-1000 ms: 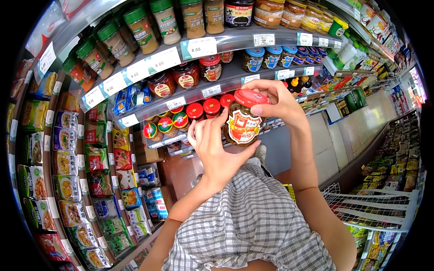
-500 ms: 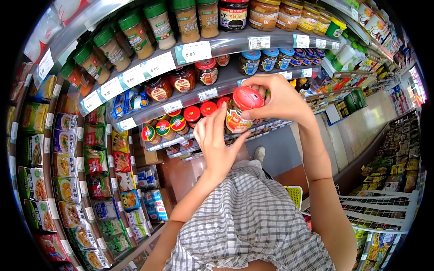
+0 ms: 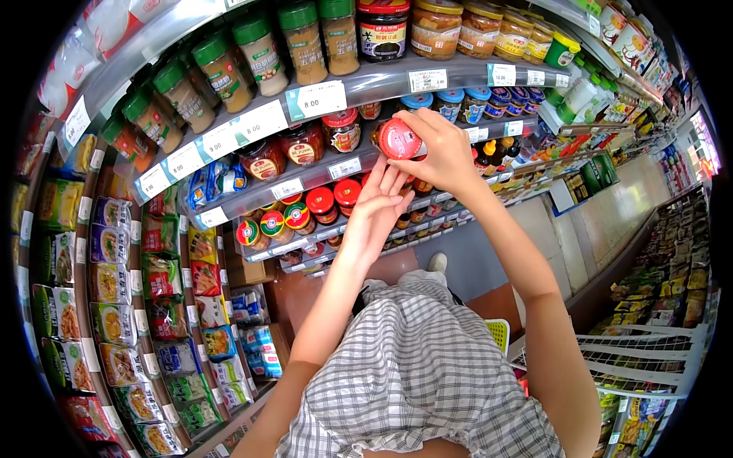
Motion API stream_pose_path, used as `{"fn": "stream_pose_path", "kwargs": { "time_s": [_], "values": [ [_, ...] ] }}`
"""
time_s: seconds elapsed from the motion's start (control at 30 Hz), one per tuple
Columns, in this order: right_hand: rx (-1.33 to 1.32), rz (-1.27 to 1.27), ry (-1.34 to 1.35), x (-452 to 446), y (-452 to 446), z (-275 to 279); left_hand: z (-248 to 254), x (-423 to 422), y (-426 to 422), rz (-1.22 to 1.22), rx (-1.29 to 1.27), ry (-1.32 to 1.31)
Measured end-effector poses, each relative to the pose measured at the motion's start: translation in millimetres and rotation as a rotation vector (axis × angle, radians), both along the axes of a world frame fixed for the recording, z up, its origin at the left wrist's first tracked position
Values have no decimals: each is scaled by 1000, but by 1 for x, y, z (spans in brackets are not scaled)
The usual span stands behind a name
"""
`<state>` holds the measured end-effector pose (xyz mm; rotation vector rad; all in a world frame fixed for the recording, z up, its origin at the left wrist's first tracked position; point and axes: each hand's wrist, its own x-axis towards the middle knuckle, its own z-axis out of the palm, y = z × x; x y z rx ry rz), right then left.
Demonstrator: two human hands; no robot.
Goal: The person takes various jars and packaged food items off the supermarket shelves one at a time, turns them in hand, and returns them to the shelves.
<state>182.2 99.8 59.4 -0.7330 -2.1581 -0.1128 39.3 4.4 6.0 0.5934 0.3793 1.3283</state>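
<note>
A glass jar with a red lid (image 3: 401,140) is gripped in my right hand (image 3: 444,150), with the thumb and fingers closed around its side. Its lid faces up toward me, and most of its body is hidden. Just below and to the left, my left hand (image 3: 376,204) has its fingers stretched out and holds nothing. Its fingertips come close to the jar; whether they touch it I cannot tell. Behind the jar on the middle shelf stand similar red-lidded jars (image 3: 341,131) and blue-lidded jars (image 3: 449,105).
Green-capped spice bottles (image 3: 259,57) line the upper shelf (image 3: 382,80). Red-lidded jars (image 3: 321,202) stand on the lower shelf. Noodle packets (image 3: 114,282) fill the racks at left. At right are a white wire rack (image 3: 649,355) and a yellow basket (image 3: 498,333).
The jar has moved up and away from me toward the middle shelf in my right hand. My left hand has come off the jar's side and turned palm up beneath it.
</note>
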Motion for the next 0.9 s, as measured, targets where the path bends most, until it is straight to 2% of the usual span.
{"fn": "stream_pose_path", "kwargs": {
  "time_s": [0.2, 0.3, 0.53, 0.9],
  "values": [
    [21, 8, -10, 1, 16, -13, -18, -4, 22, -27, 41, -158],
    [-62, 6, -22, -1, 18, -15, -21, -3, 29, -4, 21, -181],
    [-37, -68, -126, -8, 27, -12, -23, -7, 39, -24, 23, -223],
    [-171, -40, -97, -19, 46, -17, -32, -17, 49, -58, 15, -265]
  ]
}}
